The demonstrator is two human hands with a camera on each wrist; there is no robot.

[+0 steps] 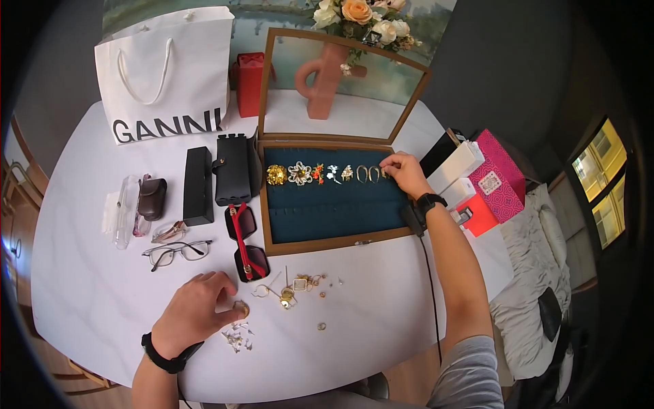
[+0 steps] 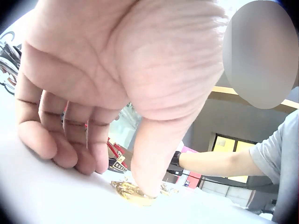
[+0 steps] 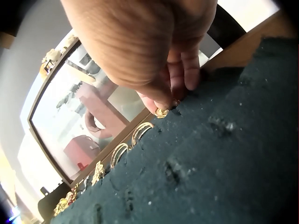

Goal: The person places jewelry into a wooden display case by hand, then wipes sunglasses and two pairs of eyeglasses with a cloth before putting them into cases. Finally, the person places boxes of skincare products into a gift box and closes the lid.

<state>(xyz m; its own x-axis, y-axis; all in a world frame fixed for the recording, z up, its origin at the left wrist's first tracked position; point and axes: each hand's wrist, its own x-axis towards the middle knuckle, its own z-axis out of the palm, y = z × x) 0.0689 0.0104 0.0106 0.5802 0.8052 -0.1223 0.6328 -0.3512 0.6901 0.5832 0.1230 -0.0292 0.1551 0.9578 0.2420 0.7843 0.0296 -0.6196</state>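
Over on the white table [image 1: 381, 300], going by the head view, a wood-framed jewelry case [image 1: 306, 246] is standing open, and gold hoop earrings [image 1: 362, 175] are sitting on its teal lining [image 1: 327, 226]. The right hand [image 1: 407, 174] is resting at their right end, while the left hand [image 1: 194, 308] is resting down by some small studs [image 1: 237, 337]. From the left wrist, four fingers are bending loosely onto the tabletop and only the thumb is touching a chunky gold piece [image 2: 133, 192], so the gap's fairly wide and nothing's being gripped. That piece is looking stiff, light and probably slick; I'd be pinching it by its outer edges. From the right wrist, thumb and fingers are pinching narrowly on a small gold earring [image 3: 161, 113] right at the lining, just past the hoops. I'm guessing it's nearly weightless and bendable if squeezed, so a gentle rim hold is making sense. Can't tell if it's seated; fingers are hiding its back.
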